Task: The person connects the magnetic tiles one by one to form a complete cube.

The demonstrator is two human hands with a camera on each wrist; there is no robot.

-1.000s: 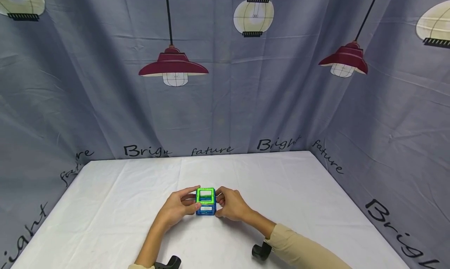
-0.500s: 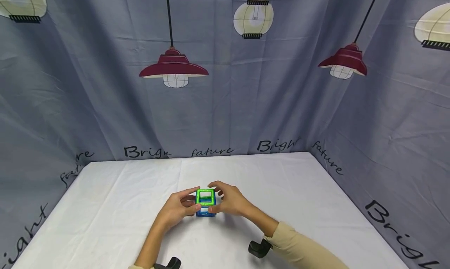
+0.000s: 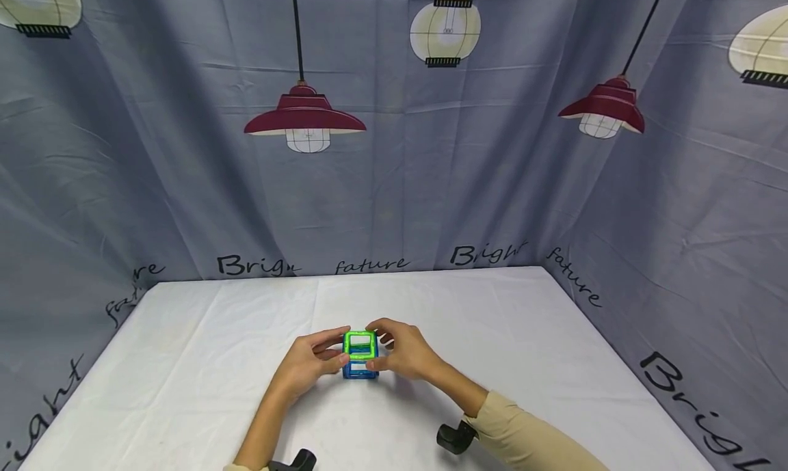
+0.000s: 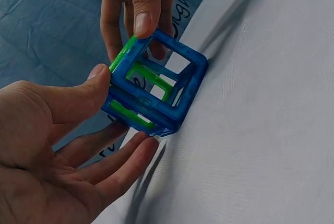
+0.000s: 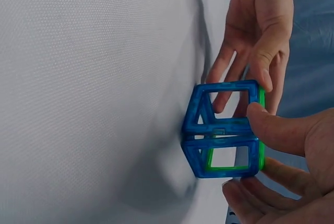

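A small cube of magnetic tiles, open square frames with a green top point(image 3: 362, 357) and blue sides point(image 5: 222, 129), appears to stand on the white table between both hands. My left hand point(image 3: 308, 361) holds it from the left, thumb at the front top edge and fingers at the far and left sides. From the right, my right hand point(image 3: 409, 353) grips it, with the thumb on a blue front frame and the index finger at the far top corner. In the left wrist view, a blue frame point(image 4: 122, 70) faces the camera and green inner edges show through. The base is partly hidden.
A white cloth point(image 3: 246, 334) covers the table. Grey-blue curtains point(image 3: 382, 184) printed with lamps and lettering rise behind it and along both sides. Black wrist-worn devices sit below the right hand point(image 3: 455, 438) and at the left wrist point(image 3: 298, 461).
My right hand has shifted from the cube's right side to its top right edge, its thumb now on the front. My left hand and the cube have hardly moved.
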